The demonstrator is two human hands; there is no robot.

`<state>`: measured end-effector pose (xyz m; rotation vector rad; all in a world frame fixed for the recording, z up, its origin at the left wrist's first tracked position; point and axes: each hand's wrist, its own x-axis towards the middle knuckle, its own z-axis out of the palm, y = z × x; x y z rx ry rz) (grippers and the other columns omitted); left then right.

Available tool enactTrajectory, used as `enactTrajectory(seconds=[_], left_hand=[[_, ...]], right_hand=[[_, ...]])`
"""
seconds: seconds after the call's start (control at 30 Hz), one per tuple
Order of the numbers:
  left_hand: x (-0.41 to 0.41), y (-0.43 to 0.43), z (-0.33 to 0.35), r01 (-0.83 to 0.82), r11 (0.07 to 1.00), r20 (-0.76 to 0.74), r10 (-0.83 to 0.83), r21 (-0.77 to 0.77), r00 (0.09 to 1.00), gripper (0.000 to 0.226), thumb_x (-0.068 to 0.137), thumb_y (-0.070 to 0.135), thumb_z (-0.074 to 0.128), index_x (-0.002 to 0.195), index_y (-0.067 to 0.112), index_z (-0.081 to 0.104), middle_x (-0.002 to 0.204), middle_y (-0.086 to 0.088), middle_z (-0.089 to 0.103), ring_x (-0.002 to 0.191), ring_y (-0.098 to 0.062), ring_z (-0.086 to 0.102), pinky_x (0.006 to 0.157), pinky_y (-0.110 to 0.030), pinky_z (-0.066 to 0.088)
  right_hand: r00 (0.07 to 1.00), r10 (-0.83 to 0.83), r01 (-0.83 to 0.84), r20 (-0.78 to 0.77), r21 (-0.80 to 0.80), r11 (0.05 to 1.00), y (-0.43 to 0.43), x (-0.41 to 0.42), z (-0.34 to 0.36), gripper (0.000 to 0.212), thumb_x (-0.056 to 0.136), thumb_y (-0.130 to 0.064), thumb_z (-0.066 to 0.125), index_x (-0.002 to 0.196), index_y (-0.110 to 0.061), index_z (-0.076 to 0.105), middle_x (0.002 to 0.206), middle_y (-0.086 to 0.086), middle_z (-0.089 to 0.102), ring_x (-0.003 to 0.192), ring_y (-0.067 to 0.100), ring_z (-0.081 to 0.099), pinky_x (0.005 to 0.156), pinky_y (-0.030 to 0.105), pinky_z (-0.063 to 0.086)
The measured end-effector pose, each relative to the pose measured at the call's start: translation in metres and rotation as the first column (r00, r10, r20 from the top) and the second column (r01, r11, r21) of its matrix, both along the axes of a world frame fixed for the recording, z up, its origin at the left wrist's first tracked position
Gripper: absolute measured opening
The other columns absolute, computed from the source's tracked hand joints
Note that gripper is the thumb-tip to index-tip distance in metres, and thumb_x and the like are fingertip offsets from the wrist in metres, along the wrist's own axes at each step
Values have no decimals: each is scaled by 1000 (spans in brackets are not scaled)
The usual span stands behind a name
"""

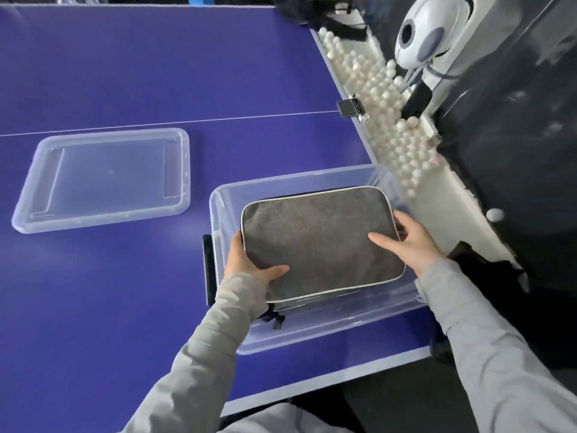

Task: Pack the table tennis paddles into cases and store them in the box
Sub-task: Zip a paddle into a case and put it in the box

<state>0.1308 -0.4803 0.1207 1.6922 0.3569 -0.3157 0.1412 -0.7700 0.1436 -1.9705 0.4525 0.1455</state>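
Both arms extended forward, grey sleeves to the wrists. Left hand (249, 264) and right hand (406, 242): fingers curled in grip, thumbs uppermost.

A blue table tennis table (125, 73) is filling most of the frame, with a thin white line running across it at mid-height. A clear plastic lid (103, 179) is lying flat on it at left centre. A clear plastic box (327, 329) is sitting on it at lower right, close to the near edge. A dark, narrow object (208, 270), too hidden to identify, is lying against the box's left wall. A small dark clamp-like fitting (351, 109) is gripping the table's right edge.
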Motion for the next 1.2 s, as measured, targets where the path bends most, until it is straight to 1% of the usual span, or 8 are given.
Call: enactTrajectory(seconds=[0.13, 0.3, 0.4, 0.53, 0.77, 0.93, 1.1, 1.2], left_hand=[[5, -9, -20, -18, 997, -99, 25, 79, 995, 93, 63, 8, 84, 138, 27, 33, 120, 2, 56, 110, -23, 54, 92, -32, 45], [8, -12, -35, -57, 990, -121, 73, 131, 990, 96, 66, 9, 82, 140, 36, 29, 107, 14, 51, 99, -15, 50, 81, -24, 38], [10, -11, -40, -48, 992, -140, 64, 117, 988, 101, 67, 9, 82, 145, 33, 23, 112, 14, 48, 101, -13, 47, 82, -22, 38], [4, -11, -47, -87, 995, -134, 93, 46, 987, 99, 67, 4, 81, 144, 34, 26, 116, 12, 50, 103, -13, 50, 65, -9, 39], [0, -12, -48, -155, 987, -200, 160, 45, 966, 87, 63, 5, 84, 136, 24, 40, 108, 12, 60, 105, -23, 58, 86, -33, 48], [-12, -25, -27, 33, 926, -182, 39, 376, 983, 95, 73, 30, 78, 147, 25, 18, 146, -3, 34, 130, -26, 41, 108, -41, 36], [-44, -40, 7, 48, 756, 128, -172, 653, 977, 84, 85, 39, 64, 149, 16, 15, 156, -2, 15, 143, -20, 14, 114, -27, 14], [-58, -22, 21, -18, 648, 225, -239, 761, 944, 77, 88, 42, 58, 149, 17, 19, 157, 0, 14, 145, -18, 13, 114, -31, 19]], right_hand=[[999, 17, -20, -46, -67, 998, -11, 7, -13, 80, 69, -20, 82, 137, -27, 42, 129, -3, 53, 109, 14, 56, 94, 33, 47], [990, 113, -122, -90, -108, 987, -7, 1, -24, 95, 67, -23, 84, 144, -33, 29, 140, -10, 44, 123, 10, 45, 106, 33, 37], [990, 133, -137, -54, -72, 988, -8, -2, -26, 97, 68, -20, 83, 146, -32, 25, 145, -10, 40, 130, 10, 42, 108, 31, 35], [975, 218, -221, -44, -67, 973, -10, -9, -29, 103, 70, -18, 82, 148, -33, 17, 148, -12, 34, 135, 8, 34, 112, 30, 29], [968, 250, -251, -25, -115, 961, -10, -15, -32, 103, 73, -20, 80, 148, -36, 12, 142, -8, 34, 126, 4, 33, 106, 26, 27], [961, 275, -271, -3, -182, 945, -14, -18, -23, 98, 74, -19, 79, 149, -25, 17, 149, 1, 31, 137, 15, 30, 111, 27, 23], [939, 310, -245, 146, -346, 906, -6, -20, -5, 85, 79, -29, 74, 148, -23, 24, 146, 2, 33, 136, 14, 29, 105, 19, 19], [908, 371, -277, 195, -387, 880, 17, -10, 9, 75, 82, -26, 71, 145, -16, 31, 145, 7, 37, 136, 21, 30, 111, 28, 24]])
